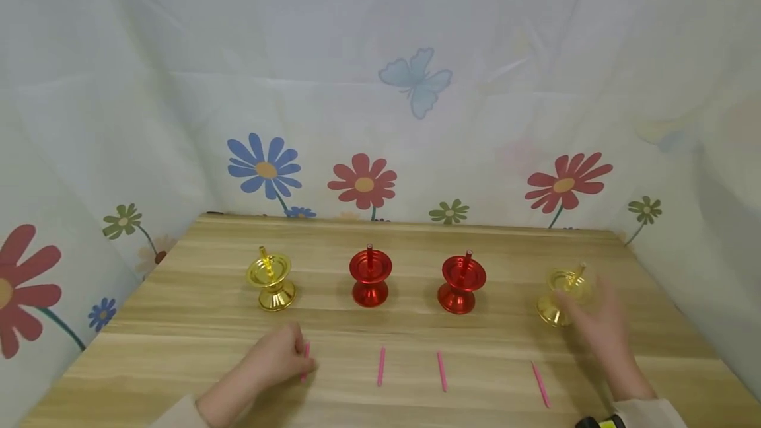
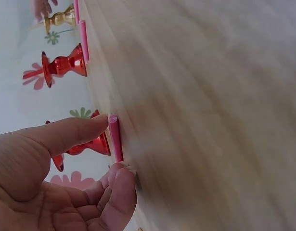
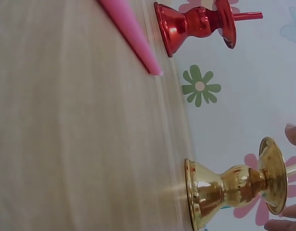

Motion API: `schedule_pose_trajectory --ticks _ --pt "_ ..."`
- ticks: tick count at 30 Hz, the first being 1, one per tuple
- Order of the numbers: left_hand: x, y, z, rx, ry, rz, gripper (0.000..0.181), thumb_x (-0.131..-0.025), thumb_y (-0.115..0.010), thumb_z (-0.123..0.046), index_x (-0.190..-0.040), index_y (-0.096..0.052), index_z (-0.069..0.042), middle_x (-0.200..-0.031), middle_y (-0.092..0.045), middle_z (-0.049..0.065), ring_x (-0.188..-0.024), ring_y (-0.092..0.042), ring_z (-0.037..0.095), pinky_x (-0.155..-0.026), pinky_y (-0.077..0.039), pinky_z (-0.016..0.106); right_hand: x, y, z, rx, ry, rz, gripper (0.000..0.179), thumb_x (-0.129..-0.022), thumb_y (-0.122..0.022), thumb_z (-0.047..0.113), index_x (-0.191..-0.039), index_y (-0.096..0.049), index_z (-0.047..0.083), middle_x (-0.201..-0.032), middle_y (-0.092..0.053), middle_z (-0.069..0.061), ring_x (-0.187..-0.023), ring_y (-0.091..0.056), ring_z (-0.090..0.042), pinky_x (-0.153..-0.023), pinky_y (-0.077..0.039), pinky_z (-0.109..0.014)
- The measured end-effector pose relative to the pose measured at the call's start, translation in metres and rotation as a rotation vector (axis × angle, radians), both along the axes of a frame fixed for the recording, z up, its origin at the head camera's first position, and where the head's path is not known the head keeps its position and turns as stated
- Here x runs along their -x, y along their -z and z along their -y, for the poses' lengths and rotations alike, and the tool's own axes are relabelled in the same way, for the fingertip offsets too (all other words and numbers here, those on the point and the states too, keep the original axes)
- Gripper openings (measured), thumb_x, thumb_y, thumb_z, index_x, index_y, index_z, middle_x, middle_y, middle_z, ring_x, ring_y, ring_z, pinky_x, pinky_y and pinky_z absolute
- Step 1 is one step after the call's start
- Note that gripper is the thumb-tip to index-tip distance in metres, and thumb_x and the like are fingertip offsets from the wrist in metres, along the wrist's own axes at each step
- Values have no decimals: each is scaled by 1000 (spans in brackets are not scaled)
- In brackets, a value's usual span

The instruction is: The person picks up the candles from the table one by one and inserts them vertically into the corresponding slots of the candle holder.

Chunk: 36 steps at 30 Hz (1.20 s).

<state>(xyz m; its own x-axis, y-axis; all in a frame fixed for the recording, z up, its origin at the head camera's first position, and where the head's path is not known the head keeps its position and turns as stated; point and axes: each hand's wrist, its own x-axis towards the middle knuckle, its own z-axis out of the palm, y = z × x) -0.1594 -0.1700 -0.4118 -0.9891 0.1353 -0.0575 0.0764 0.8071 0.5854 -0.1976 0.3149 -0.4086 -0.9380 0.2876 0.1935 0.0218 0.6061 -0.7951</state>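
Note:
In the head view my left hand (image 1: 278, 356) is at the leftmost thin pink candle (image 1: 306, 350) on the table. The left wrist view shows its thumb and curled fingers pinching a pink candle (image 2: 116, 139), which stays close to the wood. My right hand (image 1: 600, 319), blurred, reaches beside the rightmost gold candle holder (image 1: 553, 310). In the right wrist view, fingers (image 3: 294, 134) spread around the upper stem of that gold candle holder (image 3: 234, 185), a gap showing between them. Most of the right hand is outside that view.
Two red candle holders (image 1: 370, 290) and another gold candle holder (image 1: 277, 294) stand in a row, each with an upright stem. Three more pink candles (image 1: 381, 366) lie apart in front. Behind the wooden table (image 1: 416, 236) hangs a flowered curtain (image 1: 333, 104).

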Motion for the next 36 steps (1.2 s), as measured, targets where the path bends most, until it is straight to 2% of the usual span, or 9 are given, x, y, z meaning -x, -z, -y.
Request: schedule_pose_trajectory --ticks 10,23,29,32,36 --pt "2 -1 -3 45 18 -14 25 -69 -75 -10 -60 -52 -11 -57 -51 -2 -52 -42 13 -47 -30 23 4 0 -2 -15 -17 20 88 -91 -60 37 -143 -13 -16 -143 -20 -43 -131 -22 -59 -106 -20 -67" --pt "3 -4 -7 55 19 -1 20 -66 -65 0 -56 -51 -10 -49 -52 -4 -48 -40 11 -45 -29 21 4 0 -2 -4 -3 17 83 -90 -62 35 -142 -22 -15 -141 -27 -41 -130 -26 -57 -105 -22 -66" --pt "4 -2 -10 55 20 -12 33 -66 -63 1 -46 -42 -14 -40 -38 -9 -41 -32 7 -43 -24 19 4 1 -4 -6 -6 15 83 -90 -62 34 -142 -21 -15 -142 -26 -41 -131 -24 -56 -106 -21 -66" --pt "4 1 -13 90 25 -41 40 -69 -63 -1 -48 -33 -16 -44 -29 -8 -42 -28 8 -43 -24 22 4 2 -4 1 -8 14 81 -90 -62 35 -142 -24 -14 -141 -28 -41 -131 -26 -56 -105 -22 -66" --pt "2 3 -18 177 41 -107 36 -70 -62 -2 -53 -33 -14 -51 -32 -3 -47 -32 13 -45 -29 27 5 2 -4 2 -11 11 80 -89 -63 36 -141 -28 -14 -140 -32 -40 -129 -30 -55 -103 -24 -66"
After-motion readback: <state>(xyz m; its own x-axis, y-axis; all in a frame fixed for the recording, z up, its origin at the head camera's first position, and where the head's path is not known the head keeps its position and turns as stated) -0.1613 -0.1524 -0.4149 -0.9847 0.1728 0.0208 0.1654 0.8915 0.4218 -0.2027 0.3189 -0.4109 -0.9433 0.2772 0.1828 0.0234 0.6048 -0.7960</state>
